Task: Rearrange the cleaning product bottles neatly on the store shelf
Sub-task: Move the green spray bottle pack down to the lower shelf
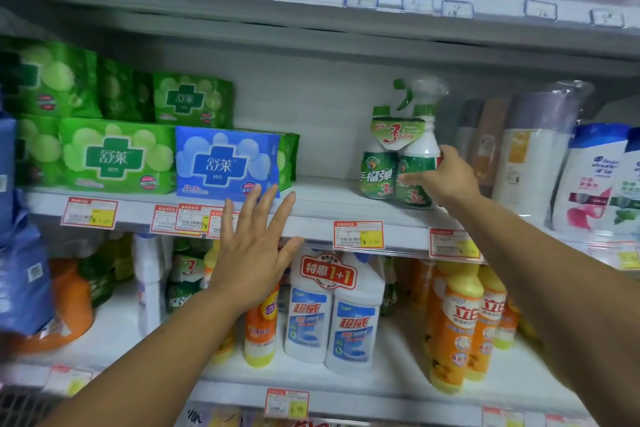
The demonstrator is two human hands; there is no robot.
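Observation:
A twin pack of green-and-white spray cleaner bottles (391, 156) stands on the middle shelf (322, 199), right of centre. My right hand (446, 177) grips its right bottle, thumb across the front label. My left hand (254, 246) hovers with fingers spread in front of the shelf edge, holding nothing. On the lower shelf stand a twin pack of white bottles with blue labels (332, 315), orange and yellow bottles (460, 326) to the right, an orange bottle (259, 329) behind my left wrist, and another green spray pack (183, 281).
Green packs (114, 156) and a blue pack (225, 163) lie on the middle shelf at left. Shampoo bottles (588, 180) and wrapped bottles (533, 156) stand at right. Red price tags (358, 235) line the shelf edges. Bare shelf lies between the blue pack and the spray pack.

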